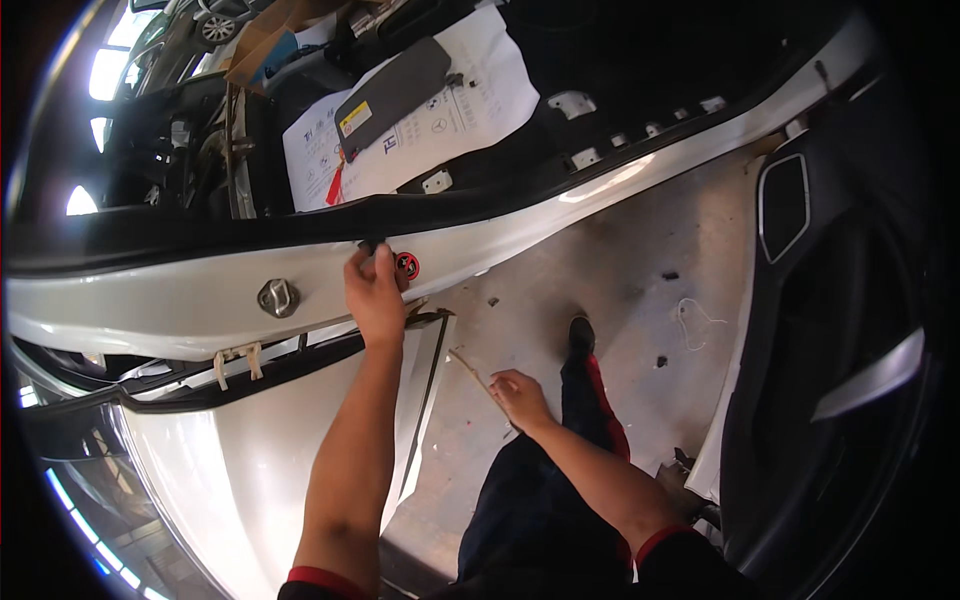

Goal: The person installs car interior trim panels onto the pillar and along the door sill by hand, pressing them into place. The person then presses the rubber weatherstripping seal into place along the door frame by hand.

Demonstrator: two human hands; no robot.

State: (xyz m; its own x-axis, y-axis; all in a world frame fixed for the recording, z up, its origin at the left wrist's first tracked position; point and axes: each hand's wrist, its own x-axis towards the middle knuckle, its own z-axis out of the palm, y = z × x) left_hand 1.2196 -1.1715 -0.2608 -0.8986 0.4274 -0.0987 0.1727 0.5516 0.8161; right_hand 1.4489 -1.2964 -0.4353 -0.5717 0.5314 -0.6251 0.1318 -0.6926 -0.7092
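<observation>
Against the white car body pillar point(480, 250), my left hand point(375, 295) is closed, fingertips and thumb pinched at a small dark piece by the black seal; what it is I cannot make out. A round red-and-black sticker point(407, 266) sits just right of those fingers. To their left is a metal door striker point(278, 298). Lower down, above the floor, my right hand point(520, 400) is closed on a thin tan stick point(472, 372), which slants up and left from the fingers. Its lower end runs behind the hand.
A grey sun visor point(398, 92) with a red tag lies on a white paper mat point(500, 60) inside the car. An opened white door point(260, 450) stands lower left, a black door panel point(820, 350) at right. Dark scraps and a white wire loop point(690, 325) lie on the floor.
</observation>
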